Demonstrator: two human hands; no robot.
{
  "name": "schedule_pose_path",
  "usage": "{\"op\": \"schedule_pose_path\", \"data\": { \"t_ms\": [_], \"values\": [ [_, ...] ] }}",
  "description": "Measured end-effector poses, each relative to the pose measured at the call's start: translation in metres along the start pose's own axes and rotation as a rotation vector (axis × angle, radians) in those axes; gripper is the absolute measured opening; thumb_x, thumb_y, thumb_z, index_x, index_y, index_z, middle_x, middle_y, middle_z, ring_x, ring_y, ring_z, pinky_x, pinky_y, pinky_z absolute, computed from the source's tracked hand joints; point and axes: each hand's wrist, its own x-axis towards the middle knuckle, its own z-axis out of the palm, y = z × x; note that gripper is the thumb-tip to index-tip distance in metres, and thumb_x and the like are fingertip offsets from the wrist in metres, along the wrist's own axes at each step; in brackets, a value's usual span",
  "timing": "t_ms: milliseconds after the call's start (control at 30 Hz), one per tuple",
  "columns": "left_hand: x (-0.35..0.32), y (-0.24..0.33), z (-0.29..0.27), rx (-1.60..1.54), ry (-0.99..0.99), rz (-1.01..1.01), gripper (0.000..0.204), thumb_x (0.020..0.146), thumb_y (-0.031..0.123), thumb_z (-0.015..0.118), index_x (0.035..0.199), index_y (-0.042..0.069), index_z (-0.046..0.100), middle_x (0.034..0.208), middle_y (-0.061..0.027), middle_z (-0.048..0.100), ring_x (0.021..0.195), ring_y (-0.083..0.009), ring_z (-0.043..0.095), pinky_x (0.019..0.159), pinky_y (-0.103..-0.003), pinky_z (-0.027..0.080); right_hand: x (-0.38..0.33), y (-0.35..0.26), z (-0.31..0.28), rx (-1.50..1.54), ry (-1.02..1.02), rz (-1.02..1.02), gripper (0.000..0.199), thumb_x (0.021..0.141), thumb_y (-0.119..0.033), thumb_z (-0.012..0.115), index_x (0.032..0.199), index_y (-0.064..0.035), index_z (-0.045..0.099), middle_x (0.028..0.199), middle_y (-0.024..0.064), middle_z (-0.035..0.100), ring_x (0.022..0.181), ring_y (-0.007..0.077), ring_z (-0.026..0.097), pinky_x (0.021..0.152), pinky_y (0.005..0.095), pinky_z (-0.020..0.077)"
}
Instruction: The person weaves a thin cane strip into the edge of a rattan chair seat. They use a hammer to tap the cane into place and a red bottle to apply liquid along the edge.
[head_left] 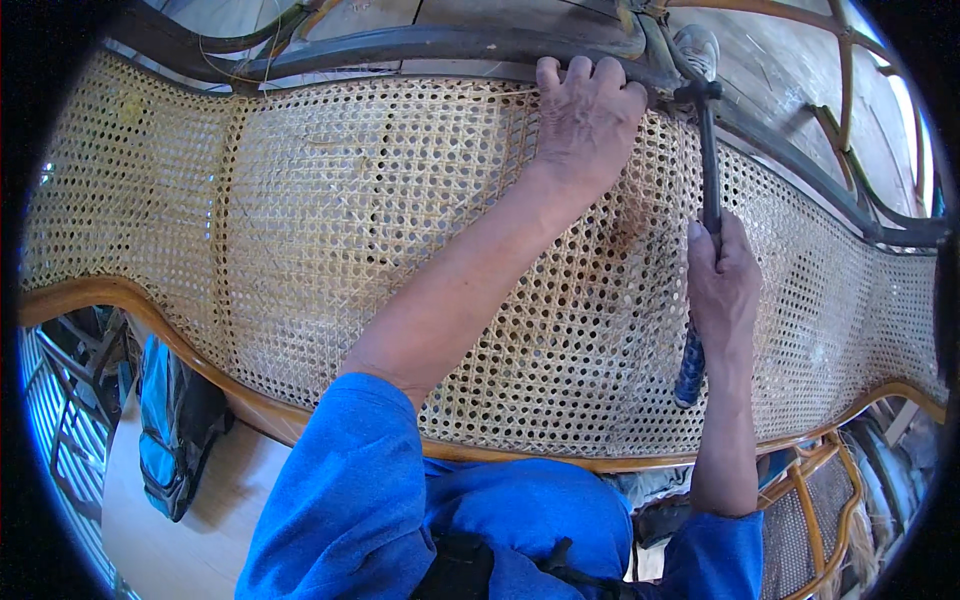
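If I'm reading this right, it's about fixing the wide sheet of pale tan woven cane webbing (310, 220) along its far edge, where it meets the dark grey curved far rail (440, 43). The sheet stretches from left to right across the scene, with the glossy orange-brown curved near rail (100, 290) on the person's side. My two cents: get the weave flat and evenly snug before tapping, work in short steps along the edge, and use light, square hits so the head doesn't glance off the rounded rail or chew up the strands. Also watch those fingers, since the left ones sit just left of the hammer head. As for the hands, the left hand (592, 120) is palm down with fingers bent, the tips up at the far edge of the webbing by the rail; can't tell if they're pinching anything small or only pressing. The right hand (727, 285) is closed around the dark, long-handled hammer (709, 150), thumb along the handle, with the ridged blue-black grip poking out on the near side. The head is over by the far rail, but I can't tell whether it's touching.
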Motion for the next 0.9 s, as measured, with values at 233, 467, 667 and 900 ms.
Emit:
{"op": "schedule_pose_path", "data": {
  "t_ms": [233,467,667,900],
  "values": [
    [0.0,0.0,-0.001,-0.004,0.01,-0.001,0.02,0.078,0.008,0.057,0.092,0.015,0.069,0.09,-0.0022,0.056,0.092,-0.0231,0.052,0.087,-0.045,0.032,-0.004,0.0,0.002,-0.05,-0.008,-0.014,0.021,0.093,-0.022,0.055,0.103,-0.0027,0.055,0.066,0.0122,0.055,0.057,0.0202,0.054,0.054,0.0351,0.0448],
    [0.0,0.0,0.001,0.001,0.02,0.02,0.014,0.078,0.008,0.056,0.085,0.012,0.067,0.089,-0.0042,0.056,0.091,-0.0244,0.053,0.087,-0.047,0.033,-0.009,-0.006,0.004,0.085,-0.06,0.17,0.022,0.094,-0.024,0.055,0.093,-0.002,0.053,0.064,0.0056,0.049,0.056,0.0122,0.047,0.052,0.0294,0.0404],
    [0.004,-0.002,0.0,-0.057,0.001,0.022,0.009,0.08,0.011,0.059,0.083,0.012,0.067,0.087,-0.0044,0.059,0.089,-0.0241,0.055,0.087,-0.047,0.034,-0.005,0.008,0.008,0.091,-0.002,0.133,0.025,0.093,-0.024,0.053,0.086,-0.0005,0.052,0.061,0.0086,0.049,0.055,0.0174,0.046,0.054,0.0349,0.0404],
    [0.003,-0.001,0.005,0.006,-0.018,0.076,0.009,0.08,0.013,0.061,0.084,0.014,0.068,0.087,-0.0012,0.06,0.088,-0.0218,0.056,0.084,-0.044,0.035,-0.004,0.015,0.009,0.065,0.024,0.049,0.026,0.093,-0.025,0.053,0.089,0.0001,0.053,0.061,0.0136,0.051,0.054,0.0225,0.05,0.054,0.0371,0.0416]
  ]
}}
